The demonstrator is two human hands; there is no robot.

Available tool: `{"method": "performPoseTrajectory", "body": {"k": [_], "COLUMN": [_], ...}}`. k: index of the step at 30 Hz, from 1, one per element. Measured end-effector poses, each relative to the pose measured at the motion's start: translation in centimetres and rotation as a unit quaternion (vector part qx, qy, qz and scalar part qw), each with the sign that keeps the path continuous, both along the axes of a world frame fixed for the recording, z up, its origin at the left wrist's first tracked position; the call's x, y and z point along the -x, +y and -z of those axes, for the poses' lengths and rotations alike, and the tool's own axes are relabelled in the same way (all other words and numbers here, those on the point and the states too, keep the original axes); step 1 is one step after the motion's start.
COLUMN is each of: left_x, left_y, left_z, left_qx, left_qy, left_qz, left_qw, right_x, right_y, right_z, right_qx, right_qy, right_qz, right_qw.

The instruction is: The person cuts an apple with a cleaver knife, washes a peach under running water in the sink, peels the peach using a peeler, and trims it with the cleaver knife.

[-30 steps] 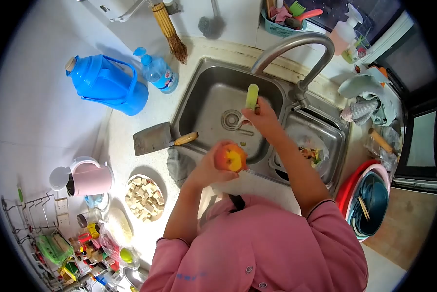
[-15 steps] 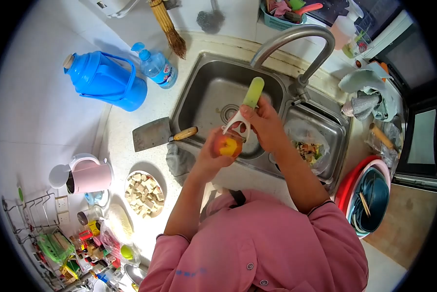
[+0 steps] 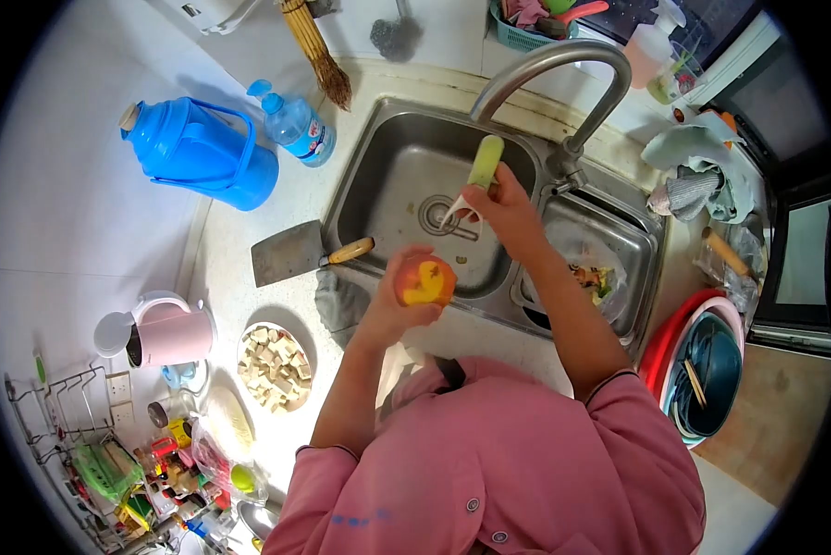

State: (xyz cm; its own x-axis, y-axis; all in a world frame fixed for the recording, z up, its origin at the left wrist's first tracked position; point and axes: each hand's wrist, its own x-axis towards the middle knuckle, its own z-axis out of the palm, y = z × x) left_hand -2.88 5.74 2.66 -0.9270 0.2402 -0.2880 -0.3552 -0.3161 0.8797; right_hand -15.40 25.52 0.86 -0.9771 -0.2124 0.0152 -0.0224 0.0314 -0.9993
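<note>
My left hand is closed round a round red-orange fruit with yellow patches where skin is off; its exact kind I cannot tell. In my right hand is a peeler with a pale green handle pointing up and a white head pointing down. The peeler's head is over the large sink basin, apart from the fruit. Left of my left hand, a cleaver with a wooden handle lies on the counter by the sink rim, next to a grey cloth.
A bowl of pale cubes stands on the counter at left. Behind are a blue thermos and a pump bottle. The faucet arches over the sink. A bag of scraps lies in the small basin; stacked basins stand right.
My right hand has drawn the peeler up and away from the fruit. My left hand has turned the fruit, so a larger yellow patch faces up.
</note>
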Motion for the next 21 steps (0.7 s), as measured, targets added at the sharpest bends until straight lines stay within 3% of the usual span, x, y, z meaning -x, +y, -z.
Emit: {"method": "performPoseTrajectory", "body": {"k": [1,2,4,5,8,11,14,17,20,21], "left_x": [-0.1,-0.1,0.3,0.3,0.5,0.9,0.7,0.7,0.6,0.6], "left_y": [-0.1,0.1,0.7,0.6,0.2,0.1,0.3,0.6,0.6,0.5], "left_z": [-0.3,-0.6,-1.1,-1.0,-0.6,-0.1,0.0,-0.3,-0.8,-0.7], "left_qx": [-0.034,-0.049,-0.080,-0.068,-0.035,0.001,0.024,0.005,0.034,0.037], "left_qy": [-0.035,-0.020,0.013,0.013,0.017,0.036,0.030,-0.004,-0.003,0.005], "left_qz": [0.006,0.003,-0.004,-0.009,-0.022,-0.053,-0.090,-0.115,-0.100,-0.095], "left_qw": [0.999,0.999,0.997,0.998,0.999,0.998,0.995,0.993,0.994,0.995], "right_x": [0.1,0.1,0.1,-0.1,-0.6,-0.5,-0.8,-1.1,-1.8,-1.9], "right_y": [-0.1,-0.1,0.2,0.3,-0.2,0.0,0.1,-0.6,-1.0,-1.2], "right_z": [0.6,0.9,0.2,-0.3,-1.9,-1.9,-4.1,-2.4,-4.9,-5.2], "right_qx": [-0.193,-0.378,-0.150,-0.030,-0.104,0.073,0.145,-0.048,0.167,0.176], "right_qy": [0.071,0.138,0.010,-0.055,-0.023,-0.087,-0.147,0.055,-0.094,-0.103], "right_qz": [0.033,0.066,0.025,0.002,0.035,0.003,-0.040,0.054,-0.003,-0.024], "right_qw": [0.978,0.913,0.988,0.998,0.994,0.994,0.978,0.996,0.981,0.979]}}
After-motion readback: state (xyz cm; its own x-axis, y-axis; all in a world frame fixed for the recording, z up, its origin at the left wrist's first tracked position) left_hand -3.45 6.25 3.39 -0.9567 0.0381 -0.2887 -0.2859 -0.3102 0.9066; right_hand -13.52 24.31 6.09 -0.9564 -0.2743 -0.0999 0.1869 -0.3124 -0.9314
